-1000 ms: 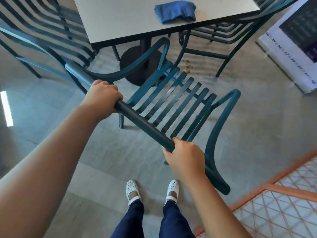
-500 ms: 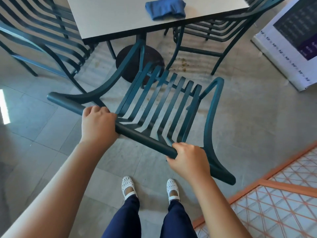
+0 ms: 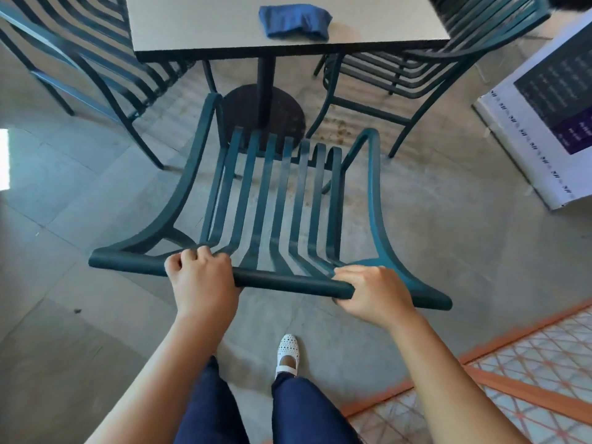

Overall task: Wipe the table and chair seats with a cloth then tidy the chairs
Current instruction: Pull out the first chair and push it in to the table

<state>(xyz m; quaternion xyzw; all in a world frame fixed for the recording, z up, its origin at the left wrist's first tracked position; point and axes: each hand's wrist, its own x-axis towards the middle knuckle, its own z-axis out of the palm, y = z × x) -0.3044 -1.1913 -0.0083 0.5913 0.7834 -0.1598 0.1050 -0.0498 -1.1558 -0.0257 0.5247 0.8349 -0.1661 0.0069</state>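
Left hand (image 3: 201,280) clenched on chair (image 3: 282,193) top rail; right hand (image 3: 374,293) gripping same rail. Folded cloth (image 3: 294,22) on tabletop (image 3: 198,24), well beyond both.

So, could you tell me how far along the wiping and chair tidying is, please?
Wiping looks finished: the blue cloth lies put down on the table. In hand: the left hand and right hand grip the top rail of the green chair, which faces the table with its seat not yet under it. Left: pushing it in. Whether the other chairs need straightening is unclear.
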